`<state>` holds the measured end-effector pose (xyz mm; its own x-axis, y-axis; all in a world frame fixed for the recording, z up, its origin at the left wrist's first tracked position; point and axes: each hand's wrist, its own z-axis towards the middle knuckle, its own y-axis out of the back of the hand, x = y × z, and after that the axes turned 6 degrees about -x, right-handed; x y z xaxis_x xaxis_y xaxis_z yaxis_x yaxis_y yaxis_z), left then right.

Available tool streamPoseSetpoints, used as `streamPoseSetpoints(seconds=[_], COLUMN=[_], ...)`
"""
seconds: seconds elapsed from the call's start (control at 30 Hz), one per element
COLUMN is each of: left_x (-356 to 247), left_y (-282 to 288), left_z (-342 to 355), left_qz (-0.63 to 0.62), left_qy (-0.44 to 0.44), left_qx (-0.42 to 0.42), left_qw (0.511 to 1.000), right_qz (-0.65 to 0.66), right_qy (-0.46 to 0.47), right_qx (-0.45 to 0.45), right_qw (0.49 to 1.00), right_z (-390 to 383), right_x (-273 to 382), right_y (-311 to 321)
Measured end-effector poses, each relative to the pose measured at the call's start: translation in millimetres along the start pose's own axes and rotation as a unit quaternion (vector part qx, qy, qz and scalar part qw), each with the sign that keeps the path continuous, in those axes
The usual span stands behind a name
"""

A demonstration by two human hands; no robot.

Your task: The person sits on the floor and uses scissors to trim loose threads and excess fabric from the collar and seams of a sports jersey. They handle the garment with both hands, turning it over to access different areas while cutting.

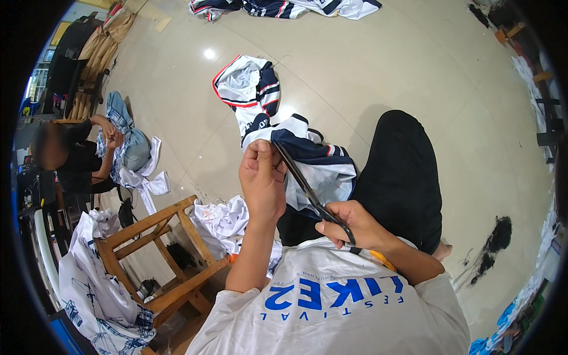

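My left hand (pixel 263 186) pinches the edge of a white and navy garment (pixel 316 151) with red stripes, which lies over my lap. My right hand (pixel 358 225) is closed round the handles of long dark scissors (pixel 305 186). The scissors slant up to the left, and their tips lie at the cloth right beside my left fingertips. Whether the blades are apart I cannot make out. Beyond my hands, a striped part of white cloth (pixel 248 83) spreads on the floor, seemingly joined to the garment.
A wooden stool frame (pixel 186 222) stands at my left, with crumpled white cloth (pixel 222 222) beside it. More striped garments (pixel 284 7) lie at the far edge. Another person (pixel 77 148) sits at the left with denim-blue cloth. Black fibre scraps (pixel 496 239) lie on the tiles at right.
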<state>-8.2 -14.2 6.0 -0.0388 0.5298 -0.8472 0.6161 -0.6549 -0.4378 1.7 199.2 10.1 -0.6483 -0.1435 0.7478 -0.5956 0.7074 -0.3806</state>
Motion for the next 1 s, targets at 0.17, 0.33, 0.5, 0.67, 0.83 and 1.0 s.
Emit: streamPoseSetpoints(seconds=[0.17, 0.33, 0.5, 0.67, 0.83, 1.0], left_x=[-1.8, -0.5, 0.1, -0.8, 5.6, 17.8], left_y=[-5.7, -2.2, 0.3, -0.9, -2.7, -4.8], left_z=[-2.9, -2.8, -1.2, -5.9, -27.0, -45.5], left_qz=[0.001, -0.009, -0.009, 0.001, 0.006, 0.097], left_qy=[0.003, 0.003, 0.005, 0.022, 0.095, 0.051], left_qx=[-0.008, 0.001, 0.008, 0.011, 0.116, 0.148], left_qw=[1.000, 1.000, 1.000, 1.000, 0.989, 0.983], right_qz=[0.011, -0.006, -0.018, -0.019, -0.155, -0.091], right_qy=[0.006, -0.012, -0.009, 0.149, 0.369, 0.324], right_qx=[-0.004, -0.008, -0.001, -0.123, -0.328, -0.313], right_qw=[1.000, 1.000, 1.000, 0.981, 0.856, 0.888], right_z=[0.4, 1.5, 1.5, 3.5, 22.1, 28.8], right_x=[2.1, 3.9, 6.8, -1.4, 5.3, -8.7], right_y=[0.2, -0.8, 0.5, 3.4, 12.9, 24.0])
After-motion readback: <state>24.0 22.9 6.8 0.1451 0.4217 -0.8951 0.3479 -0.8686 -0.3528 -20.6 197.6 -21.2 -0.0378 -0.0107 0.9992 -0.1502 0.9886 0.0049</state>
